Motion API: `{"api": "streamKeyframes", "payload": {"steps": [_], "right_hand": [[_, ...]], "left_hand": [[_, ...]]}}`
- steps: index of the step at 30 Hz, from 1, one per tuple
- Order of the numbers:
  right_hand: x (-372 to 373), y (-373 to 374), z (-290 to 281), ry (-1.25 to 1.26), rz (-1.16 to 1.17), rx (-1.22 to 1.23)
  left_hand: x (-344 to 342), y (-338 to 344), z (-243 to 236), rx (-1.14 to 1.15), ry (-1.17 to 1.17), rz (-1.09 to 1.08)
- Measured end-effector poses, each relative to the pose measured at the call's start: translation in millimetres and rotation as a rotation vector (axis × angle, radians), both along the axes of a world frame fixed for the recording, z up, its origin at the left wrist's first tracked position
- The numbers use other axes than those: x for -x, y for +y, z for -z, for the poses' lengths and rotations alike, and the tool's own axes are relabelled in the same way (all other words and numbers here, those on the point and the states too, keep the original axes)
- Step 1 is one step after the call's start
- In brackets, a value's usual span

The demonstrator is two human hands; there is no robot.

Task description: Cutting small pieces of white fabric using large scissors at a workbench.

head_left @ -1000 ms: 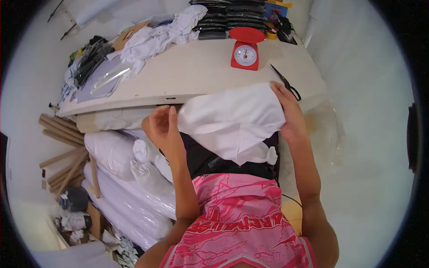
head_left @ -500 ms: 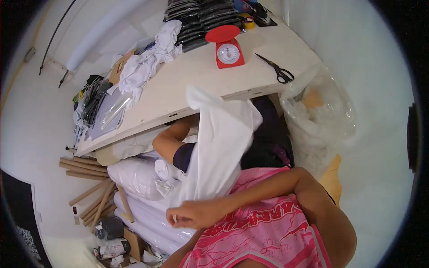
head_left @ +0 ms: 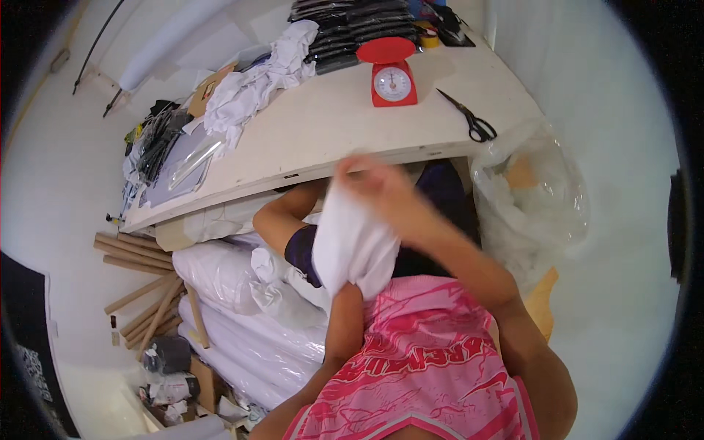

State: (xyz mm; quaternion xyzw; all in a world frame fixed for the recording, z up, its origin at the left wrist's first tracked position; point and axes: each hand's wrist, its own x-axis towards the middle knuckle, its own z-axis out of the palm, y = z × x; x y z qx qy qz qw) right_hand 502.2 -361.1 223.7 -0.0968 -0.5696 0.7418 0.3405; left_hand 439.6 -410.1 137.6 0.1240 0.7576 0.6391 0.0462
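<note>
I hold a white garment [head_left: 356,242] in front of my chest, below the table's front edge. My right hand [head_left: 370,183], blurred by motion, grips the garment's top end. My left forearm [head_left: 343,330] rises from below into the hanging cloth, and the hand itself is covered by the fabric. Behind the garment a bare bent limb with a dark cuff [head_left: 301,253] shows. My pink patterned shirt [head_left: 433,367] fills the lower middle.
The pale table [head_left: 330,125] carries a red kitchen scale [head_left: 389,73], black scissors [head_left: 469,117], a heap of white cloth [head_left: 257,88] and stacked dark packages [head_left: 352,22]. A clear plastic bag [head_left: 528,198] stands on the right. White wrapped rolls [head_left: 242,323] and cardboard tubes [head_left: 139,257] lie at the left.
My right hand has lifted the garment's top end up and toward the table edge. My left hand, earlier gripping the lower end near my waist, has moved up under the cloth.
</note>
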Motion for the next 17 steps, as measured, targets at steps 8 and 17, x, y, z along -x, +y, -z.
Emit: {"api": "streamKeyframes", "payload": {"steps": [8,17], "right_hand": [[-107,161,60,0.2,0.468,0.531],[-125,107,-13,0.312,0.594,0.405]], "left_hand": [[112,-31,-45,-0.677,-0.242,0.808],[169,23,-71,-0.289,0.484,0.405]]}}
